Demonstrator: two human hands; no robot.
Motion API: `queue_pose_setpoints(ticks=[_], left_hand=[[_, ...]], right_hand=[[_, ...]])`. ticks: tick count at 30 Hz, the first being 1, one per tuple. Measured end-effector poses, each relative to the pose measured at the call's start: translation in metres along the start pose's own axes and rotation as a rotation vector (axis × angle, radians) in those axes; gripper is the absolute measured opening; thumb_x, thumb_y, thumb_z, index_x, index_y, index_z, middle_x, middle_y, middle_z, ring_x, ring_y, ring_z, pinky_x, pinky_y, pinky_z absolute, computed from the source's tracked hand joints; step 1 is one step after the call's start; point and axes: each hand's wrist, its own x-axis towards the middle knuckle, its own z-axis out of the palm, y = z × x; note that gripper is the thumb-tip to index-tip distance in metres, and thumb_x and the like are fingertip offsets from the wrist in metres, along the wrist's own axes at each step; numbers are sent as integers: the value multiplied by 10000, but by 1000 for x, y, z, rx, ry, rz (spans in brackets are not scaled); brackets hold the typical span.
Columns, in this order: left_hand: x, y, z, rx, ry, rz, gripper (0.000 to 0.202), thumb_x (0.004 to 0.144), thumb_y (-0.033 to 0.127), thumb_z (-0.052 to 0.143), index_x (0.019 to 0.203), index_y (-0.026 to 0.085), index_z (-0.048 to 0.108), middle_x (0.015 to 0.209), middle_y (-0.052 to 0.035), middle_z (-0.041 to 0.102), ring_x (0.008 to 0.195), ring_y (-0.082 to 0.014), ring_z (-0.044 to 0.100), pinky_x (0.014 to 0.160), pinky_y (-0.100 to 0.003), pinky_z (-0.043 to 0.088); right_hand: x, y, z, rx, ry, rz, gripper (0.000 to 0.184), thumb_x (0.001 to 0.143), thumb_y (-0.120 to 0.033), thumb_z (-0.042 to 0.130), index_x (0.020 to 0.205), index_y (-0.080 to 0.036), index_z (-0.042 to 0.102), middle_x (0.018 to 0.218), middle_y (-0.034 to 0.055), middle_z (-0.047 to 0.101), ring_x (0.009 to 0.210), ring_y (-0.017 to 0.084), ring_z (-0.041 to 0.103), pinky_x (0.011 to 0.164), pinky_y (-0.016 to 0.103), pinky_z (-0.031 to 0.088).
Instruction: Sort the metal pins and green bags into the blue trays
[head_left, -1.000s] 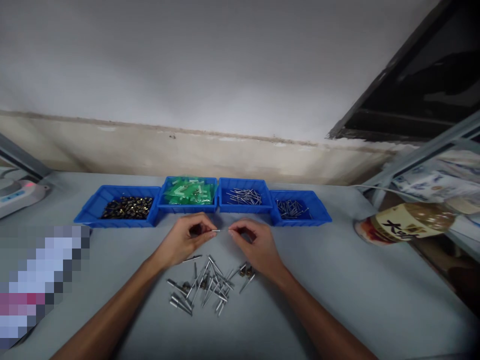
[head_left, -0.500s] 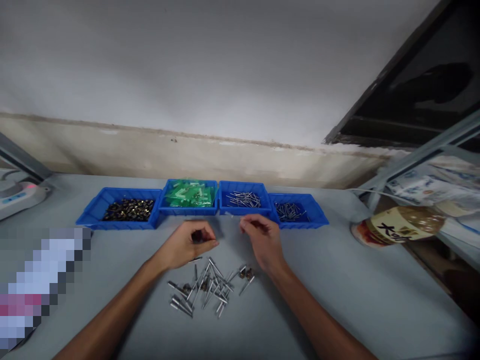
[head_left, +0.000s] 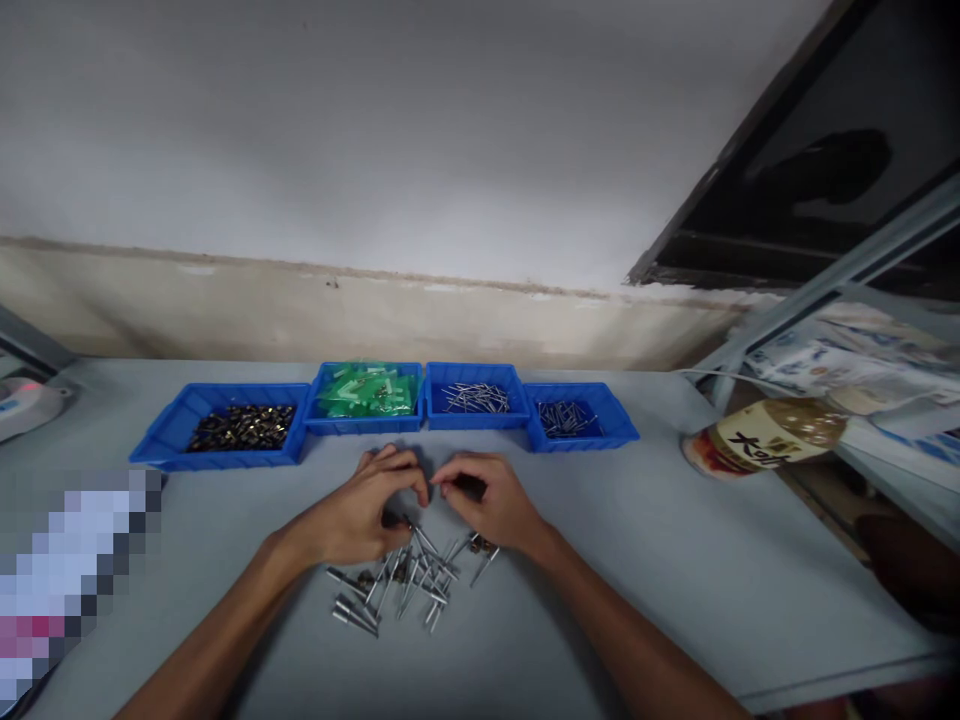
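A loose pile of metal pins [head_left: 397, 585] lies on the grey table [head_left: 675, 560] in front of me. My left hand [head_left: 356, 520] rests curled over the pile's far edge, fingertips down among the pins. My right hand [head_left: 487, 505] is beside it, thumb and forefinger pinched close to the left fingertips. Whatever sits between the fingers is too small to make out. Behind the hands stands a row of blue trays: dark brass parts [head_left: 225, 430], green plastic pieces [head_left: 365, 395], and two trays of thin pins [head_left: 472, 398] [head_left: 574, 418].
A brown jar [head_left: 765, 435] lies on its side at the right, by a metal shelf frame [head_left: 862, 265] with packets. A white scale [head_left: 26, 400] sits far left, a blurred patch [head_left: 75, 565] below it. The table edge runs along the lower right.
The thin pin held between both hands a second ago is gone from sight. My right hand reached toward the pin tray, then both hands dropped to the pile.
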Motion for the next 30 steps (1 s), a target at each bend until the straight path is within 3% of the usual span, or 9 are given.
queue_pose_setpoints(ticks=[9,13,15,19,30], left_hand=[[2,-7,4,14,1,57,98,807,131,593,840,216,629,923,-2,596,979,-191,536,1000,-367,304],[6,-10,5,-94,137,7,79,885,207,558,846,200,627,878,-7,612,871,-165,556,830,-290,403],[9,-13,7,-154,245,-45,95,895,230,552,852,193,628,854,-8,609,814,-152,555,746,-263,416],[10,-18,11,-231,402,-67,100,890,256,565,884,185,635,861,-13,631,825,-147,574,756,-262,427],[11,-18,10,-260,481,-195,127,826,301,633,852,193,695,828,-20,680,777,-161,593,714,-283,422]], right_hand=[[1,2,1,-79,-20,-21,183,798,-115,552,872,-182,705,786,30,707,708,139,624,691,240,469],[2,2,1,-79,-23,-1,146,819,-157,574,872,-172,709,764,27,682,688,135,603,653,236,451],[2,3,0,-75,-22,25,148,833,-178,577,886,-176,715,790,28,692,703,136,608,654,238,447],[2,6,-1,-21,-7,137,153,842,-199,582,897,-184,725,860,30,734,747,143,644,688,243,462],[4,13,-3,93,81,281,170,819,-295,612,755,-166,705,713,25,698,655,145,606,608,245,437]])
